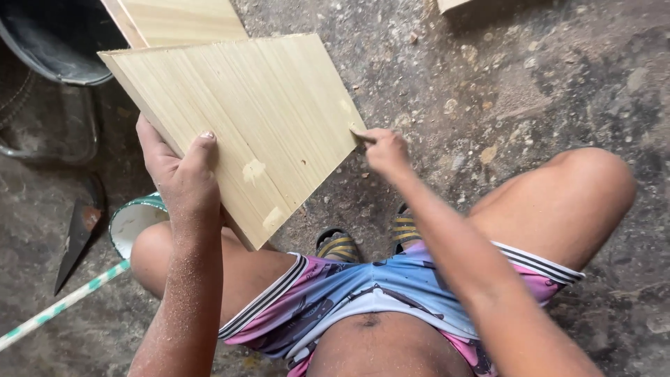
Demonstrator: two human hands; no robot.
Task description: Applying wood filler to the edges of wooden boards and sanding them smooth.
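Note:
A pale wooden board with patches of filler rests tilted on my left thigh. My left hand grips its left edge, thumb on top of the face. My right hand is closed at the board's right corner, fingers pinched on a small tool or piece pressed to the edge; what it is I cannot tell.
A second pale board lies behind the first. A white tin with green rim stands by my left knee, next to a green-and-white striped stick and a dark blade. A dark tub sits top left. Dusty concrete floor.

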